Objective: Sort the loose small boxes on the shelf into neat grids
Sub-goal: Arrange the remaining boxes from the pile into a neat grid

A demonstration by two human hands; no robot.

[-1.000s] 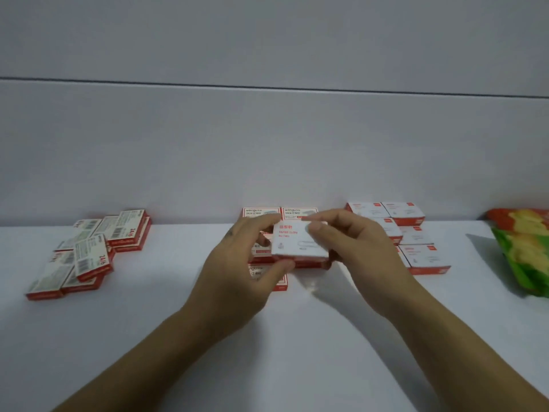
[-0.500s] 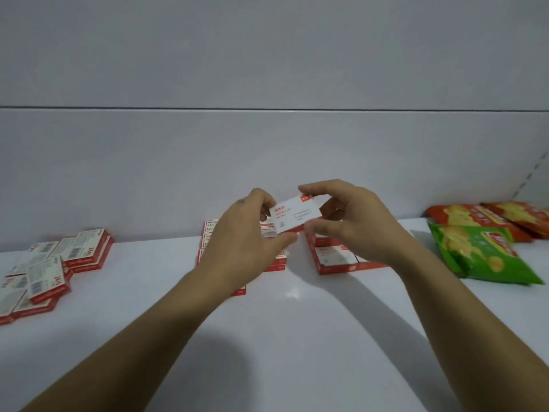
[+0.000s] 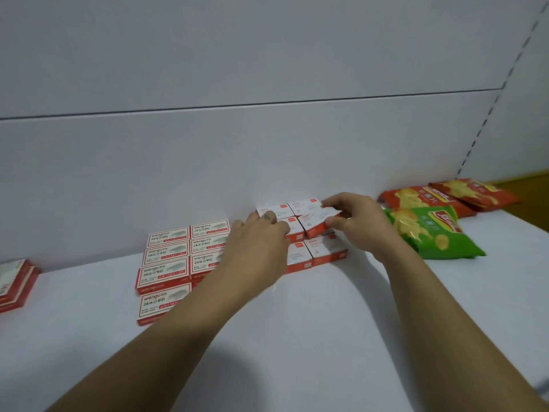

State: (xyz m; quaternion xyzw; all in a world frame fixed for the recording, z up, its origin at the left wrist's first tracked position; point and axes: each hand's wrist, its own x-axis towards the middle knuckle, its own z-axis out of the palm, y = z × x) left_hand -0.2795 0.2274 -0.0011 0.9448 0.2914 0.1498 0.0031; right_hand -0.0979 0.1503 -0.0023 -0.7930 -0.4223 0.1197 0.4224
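Grip: right hand [image 3: 359, 230] pinching small box [image 3: 319, 223], thumb on near red side, fingers over far edge. Small box tilted and out of square, white top up, over right column, middle row of white-top grid [image 3: 325, 249]. Contact with boxes below: cannot tell. Left hand [image 3: 258, 248] palm down, fingers relaxed and laid on left column of same grid, nothing grasped. White-top grid two columns wide, three rows visible, red sides, back row against back wall [image 3: 208, 173], roughly mid-length of shelf [image 3: 297, 337] along back edge. Just left of it, staple-box grid [image 3: 169, 257]: two columns, "24/6" print on tops, rows running from back wall toward front edge, right column partly hidden under left forearm. Loose stack [image 3: 15, 281] of red-and-white boxes further along toward left end of shelf, well apart from both grids, cut off by frame. Green chip bag [image 3: 430, 236] flat on shelf just right of right hand, near back edge. Red chip bags [image 3: 421, 200], two of them, beyond it toward back right corner, side by side and overlapping, far one blurred. Both forearms bare, reaching in from front edge, left one crossing over staple-box grid.
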